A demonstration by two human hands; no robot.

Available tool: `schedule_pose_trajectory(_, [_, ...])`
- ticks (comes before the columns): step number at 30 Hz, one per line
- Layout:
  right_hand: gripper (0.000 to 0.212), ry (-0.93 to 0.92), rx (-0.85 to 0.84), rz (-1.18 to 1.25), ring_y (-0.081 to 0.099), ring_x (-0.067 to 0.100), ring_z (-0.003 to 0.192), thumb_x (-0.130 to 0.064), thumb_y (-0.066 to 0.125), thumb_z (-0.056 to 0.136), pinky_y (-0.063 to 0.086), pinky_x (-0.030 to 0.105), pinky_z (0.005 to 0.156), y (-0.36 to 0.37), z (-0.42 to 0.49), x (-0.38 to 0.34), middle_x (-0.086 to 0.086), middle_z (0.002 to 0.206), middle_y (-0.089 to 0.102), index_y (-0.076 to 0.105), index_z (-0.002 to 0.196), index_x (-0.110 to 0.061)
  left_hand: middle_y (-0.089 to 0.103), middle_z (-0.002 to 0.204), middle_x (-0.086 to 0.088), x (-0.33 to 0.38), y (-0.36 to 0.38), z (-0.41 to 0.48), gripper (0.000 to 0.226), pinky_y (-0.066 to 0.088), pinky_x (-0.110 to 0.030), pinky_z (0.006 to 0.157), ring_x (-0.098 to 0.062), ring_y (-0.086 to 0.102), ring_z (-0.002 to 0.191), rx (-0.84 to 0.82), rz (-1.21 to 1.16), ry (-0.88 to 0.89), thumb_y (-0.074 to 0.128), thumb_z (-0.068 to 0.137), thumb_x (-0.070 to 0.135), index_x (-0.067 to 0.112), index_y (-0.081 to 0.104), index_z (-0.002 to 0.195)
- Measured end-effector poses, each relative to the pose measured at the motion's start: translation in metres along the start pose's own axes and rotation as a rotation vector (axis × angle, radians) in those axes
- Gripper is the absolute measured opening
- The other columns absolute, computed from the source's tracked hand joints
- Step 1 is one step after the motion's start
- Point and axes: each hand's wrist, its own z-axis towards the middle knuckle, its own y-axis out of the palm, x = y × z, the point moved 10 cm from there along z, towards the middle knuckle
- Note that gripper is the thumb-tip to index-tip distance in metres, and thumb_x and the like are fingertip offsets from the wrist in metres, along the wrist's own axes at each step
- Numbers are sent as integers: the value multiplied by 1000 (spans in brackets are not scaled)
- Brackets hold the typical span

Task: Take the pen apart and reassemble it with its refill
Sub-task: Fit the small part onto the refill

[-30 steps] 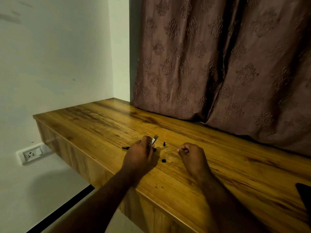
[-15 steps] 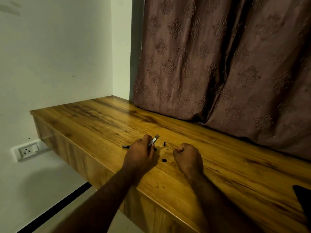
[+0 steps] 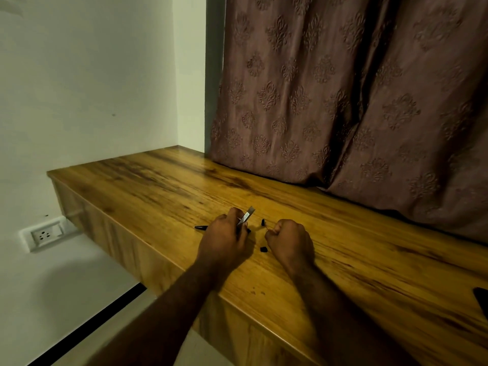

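My left hand (image 3: 224, 239) is closed around a silvery pen barrel (image 3: 247, 216) whose open end sticks up past my thumb. A black pointed pen part (image 3: 200, 227) lies on the wooden counter (image 3: 163, 186) just left of that hand. My right hand (image 3: 290, 240) is a loose fist and pinches a thin pale refill (image 3: 268, 226) that points toward the barrel. Between my hands, two small black pieces lie on the wood: one far (image 3: 263, 222) and one near (image 3: 263, 249).
A brown patterned curtain (image 3: 330, 101) hangs along the back of the counter. A wall socket (image 3: 43, 235) sits below the counter's left end. A dark object (image 3: 482, 299) pokes in at the right edge. The counter's front edge runs just under my wrists.
My right hand has drawn a little left, closer to the left hand, with the refill in it. The left hand and barrel have stayed put.
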Motion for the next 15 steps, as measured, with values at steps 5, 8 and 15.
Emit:
schedule_pose_trajectory(5, [23,-5,-4,10,60,23,64,-34,61,80,50,32,59,1,0,1,-1,66,63,59,65,-17,62,84,-2,0,0,-1,13,46,-29,58,-14,57,73,-3,3,-7,53,92,29,21,50,100])
schedule_pose_trajectory(8, [24,-6,-8,13,60,24,64,-36,62,79,46,30,57,1,1,1,-1,66,63,58,64,-17,62,84,-2,1,-1,-2,14,43,-28,58,-14,56,73,-6,19,-4,53,91,29,20,50,102])
schedule_pose_trajectory(15, [31,25,-3,321,56,19,55,-34,63,85,46,31,56,-7,1,15,2,57,61,63,62,-13,61,82,-1,2,-3,-3,12,39,-25,56,-13,56,70,2,7,0,54,91,28,20,51,99])
